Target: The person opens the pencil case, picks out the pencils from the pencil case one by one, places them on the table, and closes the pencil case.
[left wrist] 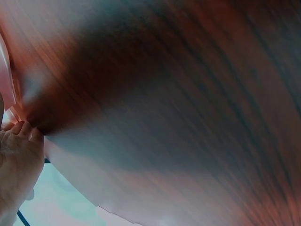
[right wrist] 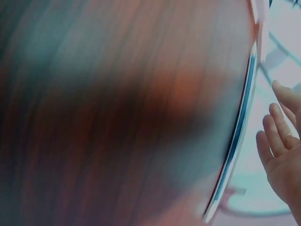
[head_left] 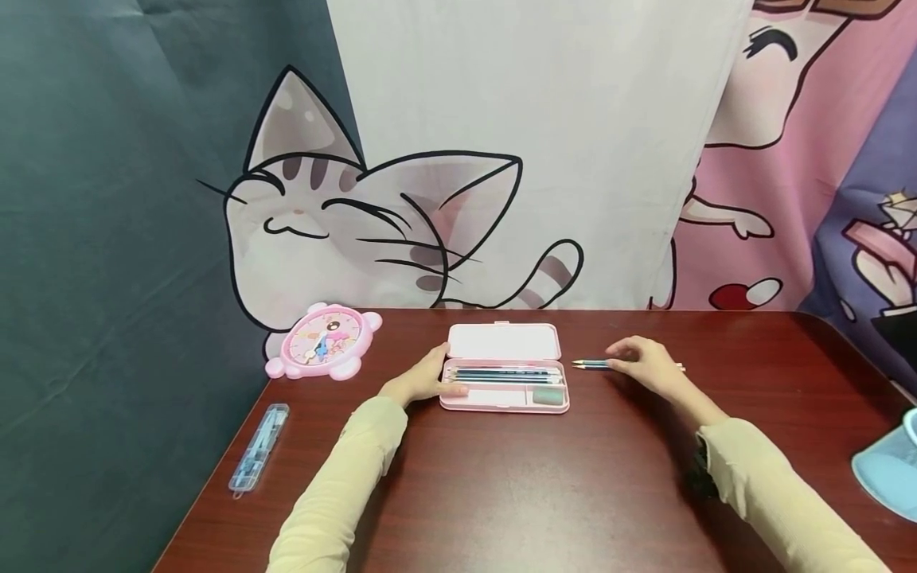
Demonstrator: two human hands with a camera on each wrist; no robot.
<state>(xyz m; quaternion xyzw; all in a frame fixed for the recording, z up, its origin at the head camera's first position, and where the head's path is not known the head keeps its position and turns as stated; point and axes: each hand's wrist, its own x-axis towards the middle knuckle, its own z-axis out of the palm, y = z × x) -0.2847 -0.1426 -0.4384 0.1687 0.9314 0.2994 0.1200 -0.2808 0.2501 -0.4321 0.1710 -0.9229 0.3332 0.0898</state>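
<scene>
A pink pencil case (head_left: 505,404) lies with its lid (head_left: 504,342) folded back. Several dark pencils (head_left: 505,376) fill its rear compartment, and a green eraser (head_left: 548,395) sits at the front right. My left hand (head_left: 424,376) grips the case's left end, thumb over the near part and fingers toward the hinge; in the left wrist view that hand (left wrist: 21,160) shows only partly. To the right, loose pencils (head_left: 591,364) lie on the table beneath my right hand (head_left: 648,368). The right wrist view shows this hand (right wrist: 282,155) above the pencils (right wrist: 237,127), apart from them, its fingers loosely bent.
A pink toy clock (head_left: 325,342) stands at the table's back left corner. Nearer on the left lies a clear, slim plastic box (head_left: 259,450). A light blue container (head_left: 891,469) is partly visible at the right edge. A printed cloth (head_left: 544,95) hangs behind the brown table (head_left: 530,493).
</scene>
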